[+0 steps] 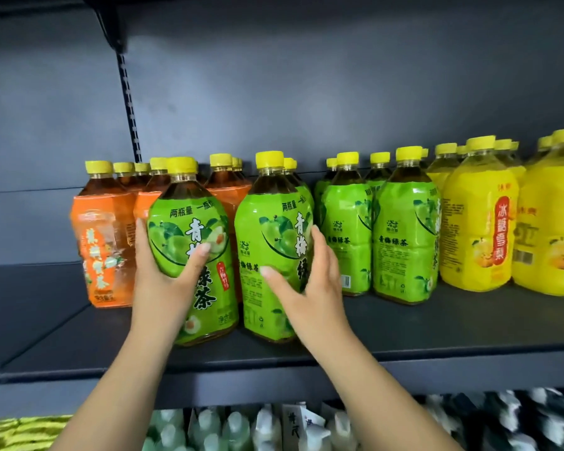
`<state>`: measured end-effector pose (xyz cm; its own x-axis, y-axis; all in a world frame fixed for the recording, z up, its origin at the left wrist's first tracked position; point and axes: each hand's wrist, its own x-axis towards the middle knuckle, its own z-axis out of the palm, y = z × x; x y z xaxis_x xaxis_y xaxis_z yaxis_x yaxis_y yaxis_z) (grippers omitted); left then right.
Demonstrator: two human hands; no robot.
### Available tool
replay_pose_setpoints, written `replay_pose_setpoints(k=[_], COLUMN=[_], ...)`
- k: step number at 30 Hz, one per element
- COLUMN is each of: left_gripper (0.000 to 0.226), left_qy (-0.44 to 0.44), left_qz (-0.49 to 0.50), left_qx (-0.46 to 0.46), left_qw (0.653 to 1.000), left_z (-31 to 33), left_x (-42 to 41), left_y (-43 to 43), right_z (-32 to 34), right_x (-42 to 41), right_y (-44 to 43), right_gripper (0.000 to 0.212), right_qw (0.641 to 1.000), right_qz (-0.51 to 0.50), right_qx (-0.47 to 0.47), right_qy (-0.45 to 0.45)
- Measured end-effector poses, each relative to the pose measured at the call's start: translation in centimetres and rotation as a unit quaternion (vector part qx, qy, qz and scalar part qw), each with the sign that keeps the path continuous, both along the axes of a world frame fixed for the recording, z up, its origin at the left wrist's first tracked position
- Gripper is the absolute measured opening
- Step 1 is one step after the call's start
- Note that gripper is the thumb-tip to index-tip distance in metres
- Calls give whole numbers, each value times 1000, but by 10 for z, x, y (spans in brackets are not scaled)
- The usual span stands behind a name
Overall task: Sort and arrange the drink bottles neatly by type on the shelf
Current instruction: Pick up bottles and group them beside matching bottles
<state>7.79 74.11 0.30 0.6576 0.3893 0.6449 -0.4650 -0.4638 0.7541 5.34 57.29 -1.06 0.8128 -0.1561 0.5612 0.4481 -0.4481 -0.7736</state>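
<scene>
Green tea bottles point(275, 222), two of them held at the front of a dark shop shelf point(437, 336).

The left hand point(163, 278) wraps fingers and thumb around the left green tea bottle point(205, 297), which stands slightly tilted in front of the orange-label tea bottles point(101, 242), so it looks out of place. The right hand point(310, 288) grips the right green tea bottle point(261, 307) just beside it, thumb on the label, fingers round the far side. Whether either base is lifted off the shelf is unclear. Sorting looks well advanced: orange on the left, a green tea row point(401, 242) in the middle, yellow-label bottles point(476, 232) on the right, all upright. What seems left is bringing these two front bottles into line with the green group. Blurred packaged goods point(241, 428) sit on the level below.
</scene>
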Motion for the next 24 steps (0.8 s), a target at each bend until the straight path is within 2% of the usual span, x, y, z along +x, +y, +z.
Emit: replay_pose_setpoints(k=[2, 4, 6, 8, 10, 11, 14, 16, 20, 24], left_gripper=[90, 75, 60, 51, 50, 53, 63, 66, 83, 90], left_qy=[-37, -150, -247, -269, -209, -159, 14, 90, 143, 152], left_qz=[76, 80, -1, -116, -202, -215, -188, -151, -90, -61], left_qx=[39, 76, 139, 163, 145, 128, 45, 0, 11, 22], left_qw=[996, 983, 959, 942, 946, 955, 981, 984, 986, 986], left_z=[-2, -3, -5, -6, -4, -2, 4, 13, 14, 3], left_x=[-11, -34, -50, -59, -54, -46, -6, 18, 45, 56], left_y=[-11, -32, -62, -102, -139, -154, -187, -197, -213, -210], right_z=[4, 11, 19, 23, 24, 24, 23, 26, 30, 25], right_x=[0, 0, 3, 11, 17, 19, 28, 36, 42, 36], right_y=[-25, -57, -95, -130, -152, -158, -170, -178, -194, -199], right_gripper=[74, 68, 71, 79, 86, 89, 94, 95, 88, 88], right_qw=[995, 982, 972, 974, 979, 982, 987, 986, 980, 989], right_qz=[-25, -111, -177, -188, -155, -135, -85, -41, 29, -11], right_qx=[89, 127, 135, 128, 119, 109, 86, 102, 104, 77], right_qy=[-36, -87, -79, -11, 52, 75, 107, 126, 168, 129])
